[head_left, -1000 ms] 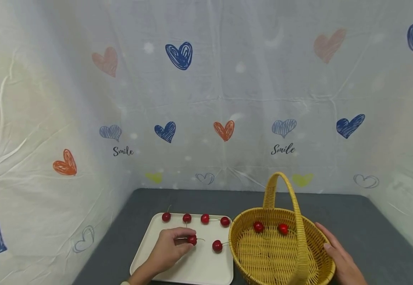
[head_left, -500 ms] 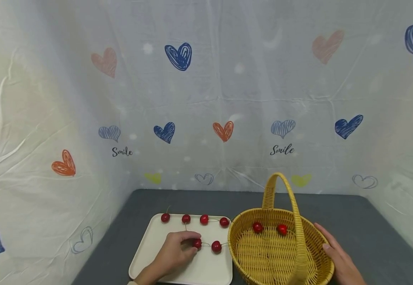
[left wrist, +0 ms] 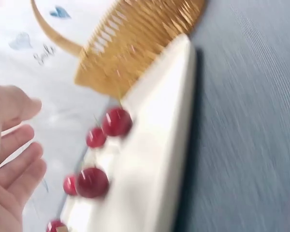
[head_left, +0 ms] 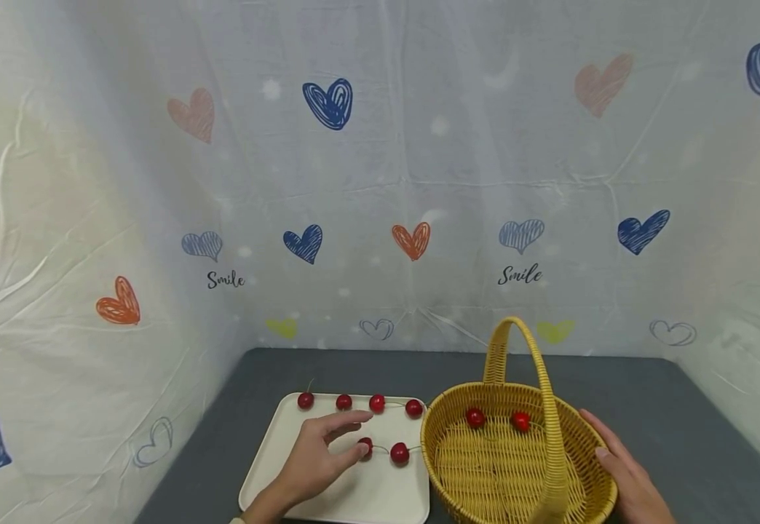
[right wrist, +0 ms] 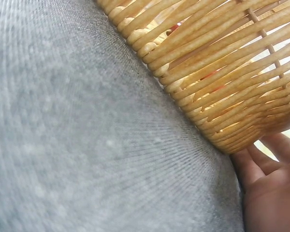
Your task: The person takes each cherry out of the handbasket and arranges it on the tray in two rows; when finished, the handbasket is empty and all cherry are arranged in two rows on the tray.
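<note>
My left hand hovers over the white tray, thumb and fingers spread apart and holding nothing. Just beyond the thumb tip lies a red cherry with a thin stem, partly covered by the thumb. To its right is a second cherry. Along the tray's far edge sit several more, among them a cherry. In the left wrist view the left hand is beside the cherries, apart from them. My right hand rests against the right outer side of the yellow woven basket, fingers fairly straight.
Inside the basket lie two cherries, one cherry left of the other cherry. The basket's tall handle arches over it. Its left side adjoins the tray. A grey tabletop meets a heart-printed curtain.
The left hand has shifted the pinched cherry rightward on the tray, towards its neighbour, and then let it go, the fingers parting. The right hand and basket stay put.
</note>
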